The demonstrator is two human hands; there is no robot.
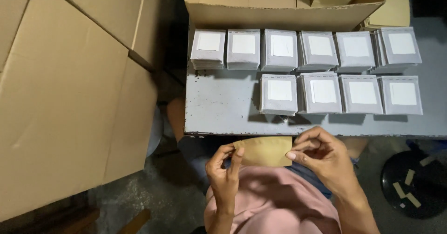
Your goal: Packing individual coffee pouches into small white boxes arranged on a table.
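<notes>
A small tan paper envelope (264, 151) is held between both hands just below the front edge of the grey table (223, 108). My left hand (225, 173) grips its left edge with thumb and fingers. My right hand (321, 157) pinches its right edge. On the table lie several stacks of grey packets with white labels, a back row (279, 49) and a front row (342, 93) to the right. The front row ends just above my hands.
A large open cardboard box (74, 85) fills the left side. Another open cardboard box (284, 3) stands at the table's back edge. A black round stool (414, 183) with bits of tape sits at lower right. Concrete floor (139, 197) shows below.
</notes>
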